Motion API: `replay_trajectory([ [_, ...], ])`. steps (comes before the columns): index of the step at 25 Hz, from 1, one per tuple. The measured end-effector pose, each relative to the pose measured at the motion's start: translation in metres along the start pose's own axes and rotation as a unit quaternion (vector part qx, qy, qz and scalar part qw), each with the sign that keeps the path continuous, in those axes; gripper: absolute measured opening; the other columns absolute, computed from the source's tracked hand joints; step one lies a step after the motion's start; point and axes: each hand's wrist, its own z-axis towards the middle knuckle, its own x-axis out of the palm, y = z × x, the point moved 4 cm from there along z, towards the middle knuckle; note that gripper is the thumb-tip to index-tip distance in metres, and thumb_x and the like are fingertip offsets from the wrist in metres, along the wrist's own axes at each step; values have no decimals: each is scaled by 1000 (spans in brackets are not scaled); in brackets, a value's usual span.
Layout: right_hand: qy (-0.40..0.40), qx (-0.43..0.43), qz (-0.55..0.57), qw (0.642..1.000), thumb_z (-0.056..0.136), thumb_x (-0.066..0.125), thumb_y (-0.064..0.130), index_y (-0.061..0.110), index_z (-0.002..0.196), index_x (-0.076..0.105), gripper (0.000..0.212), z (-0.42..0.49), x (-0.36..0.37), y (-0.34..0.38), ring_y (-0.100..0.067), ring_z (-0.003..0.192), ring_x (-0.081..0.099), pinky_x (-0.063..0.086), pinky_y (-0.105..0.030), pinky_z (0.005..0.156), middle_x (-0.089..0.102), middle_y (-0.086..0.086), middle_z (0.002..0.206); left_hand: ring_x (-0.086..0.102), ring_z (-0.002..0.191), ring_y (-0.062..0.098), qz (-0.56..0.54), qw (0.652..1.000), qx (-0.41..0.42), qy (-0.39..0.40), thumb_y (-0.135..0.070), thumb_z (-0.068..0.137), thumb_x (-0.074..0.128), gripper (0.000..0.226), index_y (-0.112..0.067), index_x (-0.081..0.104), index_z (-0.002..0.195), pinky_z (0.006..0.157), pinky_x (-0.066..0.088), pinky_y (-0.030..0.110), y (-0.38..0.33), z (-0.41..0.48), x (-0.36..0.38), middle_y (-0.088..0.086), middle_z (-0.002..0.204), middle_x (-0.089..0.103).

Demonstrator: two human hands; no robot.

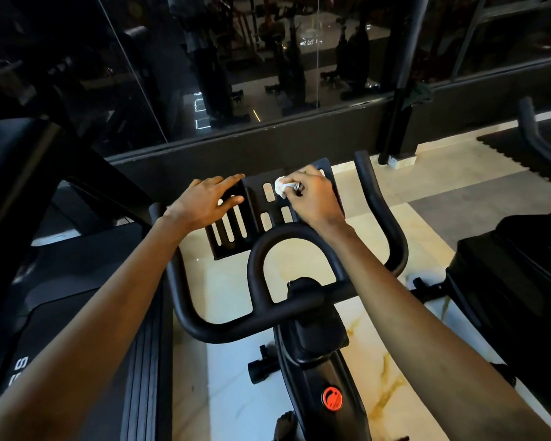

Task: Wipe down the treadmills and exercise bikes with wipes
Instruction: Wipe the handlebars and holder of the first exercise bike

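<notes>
— Hands first: how do they lie?
— Both reach forward over the exercise bike (318,342) on bare, nearly straight arms, well apart at the elbows and near each other at the fingers. The left hand (204,202) lies palm down on the left half of the black slotted tray (253,202). Its fingers are straight and spread, the forefinger pointing toward the far edge, and it holds nothing.
— And the other?
— The right hand (312,195) is on the right half of the tray, knuckles up, wrist bent slightly inward. Its thumb and fingers are curled round a crumpled white wipe (280,185), which sticks out at the left of the fist and touches the tray beside one of the slots.
— Do the hands touch?
— No; the raised middle rib of the tray lies between them.
— Where does the tray sit on the bike?
— Beyond the black handlebar (299,232), whose middle loop arches just below the right wrist. The outer bars curve up on either side of the tray. Below the loop the frame runs toward the camera, with a red knob (332,398) on top.
— What stands around?
— A treadmill (77,297) stands to the left, its deck beside the left forearm, and another dark machine (516,281) to the right. Pale marbled floor (236,361) lies underneath, and ahead is a dark glass wall (236,74) with reflections of gym gear.
</notes>
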Motion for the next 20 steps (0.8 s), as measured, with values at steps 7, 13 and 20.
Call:
replay_trajectory([
  [7, 48, -4, -140, 989, 88, 63, 9, 11, 104, 77, 21, -21, 2, 5, -21, 97, 64, 50, -29, 84, 64, -7, 109, 55, 107, 18, -42, 999, 3, -33, -38, 98, 61, 68, -30, 29, 157, 93, 49, 37, 8, -3, 2, 4, 121, 57],
  [13, -26, -9, -119, 993, 93, 57, 10, 16, 105, 75, 22, 11, 11, 30, -14, 90, 59, 46, -22, 78, 59, -2, 108, 54, 106, 5, -170, 985, -2, -39, -24, 96, 67, 56, -31, 47, 148, 95, 43, 25, 18, 2, 2, -3, 123, 61],
  [20, -15, 6, -122, 992, 87, 66, 10, 17, 101, 75, 18, -7, 36, 41, -18, 81, 64, 44, -15, 73, 63, -2, 97, 62, 112, 17, -190, 977, 11, -96, -24, 97, 65, 43, -26, 57, 139, 97, 48, 30, 26, 4, 14, -2, 123, 64],
])
